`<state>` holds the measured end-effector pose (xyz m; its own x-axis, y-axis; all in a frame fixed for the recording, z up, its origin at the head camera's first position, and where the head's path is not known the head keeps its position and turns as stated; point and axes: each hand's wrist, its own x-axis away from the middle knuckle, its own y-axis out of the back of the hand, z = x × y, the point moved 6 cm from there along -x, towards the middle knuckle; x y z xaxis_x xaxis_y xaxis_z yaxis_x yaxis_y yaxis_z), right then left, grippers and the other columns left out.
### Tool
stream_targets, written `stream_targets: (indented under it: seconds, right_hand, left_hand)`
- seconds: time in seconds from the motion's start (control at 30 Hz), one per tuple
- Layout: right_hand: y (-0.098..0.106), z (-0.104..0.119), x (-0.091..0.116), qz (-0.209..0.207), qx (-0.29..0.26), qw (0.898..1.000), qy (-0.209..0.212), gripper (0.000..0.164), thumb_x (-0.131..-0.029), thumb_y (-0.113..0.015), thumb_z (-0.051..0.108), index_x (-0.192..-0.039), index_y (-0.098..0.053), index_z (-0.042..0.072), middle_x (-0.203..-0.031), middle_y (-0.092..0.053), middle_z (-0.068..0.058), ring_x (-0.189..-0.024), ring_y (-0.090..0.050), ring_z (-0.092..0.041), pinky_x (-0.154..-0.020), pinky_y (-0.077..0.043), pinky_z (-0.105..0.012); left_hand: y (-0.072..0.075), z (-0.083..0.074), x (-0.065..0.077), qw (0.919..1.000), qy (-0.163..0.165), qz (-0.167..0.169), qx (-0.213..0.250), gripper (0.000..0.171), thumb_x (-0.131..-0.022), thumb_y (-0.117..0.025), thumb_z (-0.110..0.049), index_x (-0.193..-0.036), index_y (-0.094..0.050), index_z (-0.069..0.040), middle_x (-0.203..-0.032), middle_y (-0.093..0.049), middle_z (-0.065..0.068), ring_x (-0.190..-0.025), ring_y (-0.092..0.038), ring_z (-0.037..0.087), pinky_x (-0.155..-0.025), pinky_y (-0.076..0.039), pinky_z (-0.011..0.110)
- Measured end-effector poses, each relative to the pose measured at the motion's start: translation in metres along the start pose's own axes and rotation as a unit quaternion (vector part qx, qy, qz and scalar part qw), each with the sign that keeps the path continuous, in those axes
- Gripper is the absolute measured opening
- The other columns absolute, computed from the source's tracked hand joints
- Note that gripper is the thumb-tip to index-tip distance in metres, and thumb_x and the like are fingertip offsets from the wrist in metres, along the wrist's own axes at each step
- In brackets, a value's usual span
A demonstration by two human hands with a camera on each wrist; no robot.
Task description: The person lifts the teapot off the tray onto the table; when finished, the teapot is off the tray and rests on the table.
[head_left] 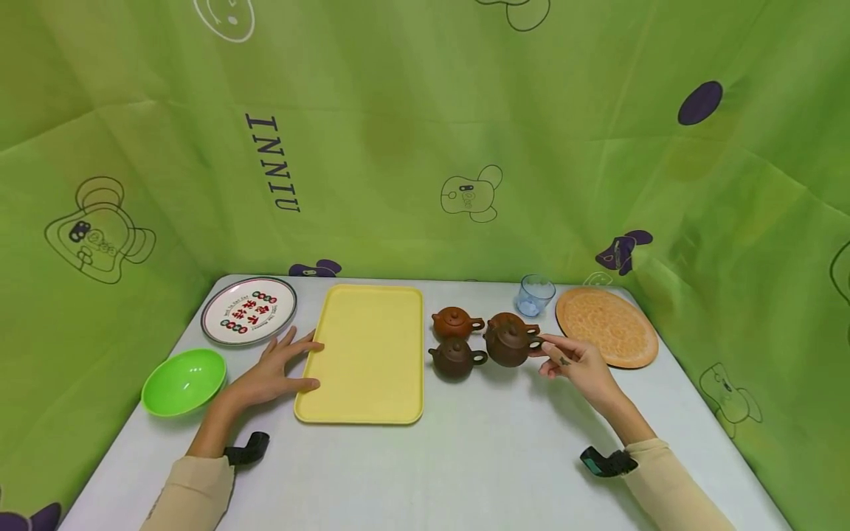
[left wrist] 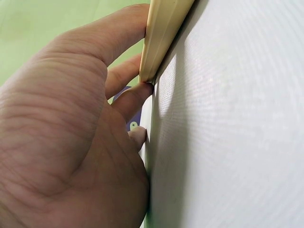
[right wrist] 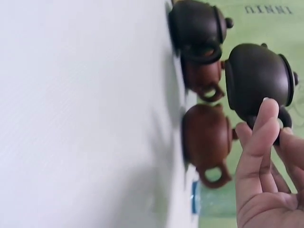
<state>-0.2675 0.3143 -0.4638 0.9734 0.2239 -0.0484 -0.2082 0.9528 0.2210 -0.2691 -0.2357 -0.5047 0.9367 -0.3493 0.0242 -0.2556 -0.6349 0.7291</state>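
My right hand (head_left: 583, 375) pinches the handle of a dark brown teapot (head_left: 508, 348). In the right wrist view this teapot (right wrist: 259, 78) hangs above the table, apart from the white surface. Behind it stands a reddish-brown teapot (right wrist: 206, 135), mostly covered by it in the head view. Just left are another reddish-brown teapot (head_left: 453, 324) and a second dark brown teapot (head_left: 454, 361), both on the table. My left hand (head_left: 265, 377), fingers spread, touches the left rim of a yellow tray (head_left: 361, 354). Nothing lies on the tray.
A white plate with red lettering (head_left: 229, 313) and a green bowl (head_left: 182, 383) sit at the left. At the back right are a blue-tinted clear cup (head_left: 535, 295) and a round tan mat (head_left: 607, 328). Green patterned cloth (head_left: 392, 147) walls in the white table (head_left: 465, 479).
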Motion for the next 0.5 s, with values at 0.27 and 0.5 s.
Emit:
stream_targets:
  seconds: [0.27,0.5]
  right_hand:
    - [0.011,-0.018,0.007,0.015,0.013,1.0,-0.001,0.05,-0.11,-0.057,0.015,-0.143,-0.049,-0.022,-0.106,-0.084,-0.01,-0.073,-0.074,-0.005,-0.065,-0.063,-0.022]
    - [0.017,-0.029,0.008,0.026,0.033,0.999,-0.014,0.049,-0.109,-0.059,0.018,-0.142,-0.053,-0.018,-0.109,-0.082,-0.019,-0.073,-0.075,-0.007,-0.064,-0.063,-0.024]
  left_hand:
    - [0.001,-0.002,0.0,1.0,-0.001,-0.002,-0.001,0.07,-0.087,-0.085,-0.042,-0.147,-0.059,-0.015,-0.174,-0.028,0.022,-0.163,0.004,0.055,-0.125,0.008,0.081]
    - [0.0,0.001,-0.001,1.0,0.0,0.0,0.0,0.07,-0.088,-0.084,-0.043,-0.148,-0.058,-0.016,-0.174,-0.027,0.022,-0.163,0.004,0.055,-0.125,0.009,0.081]
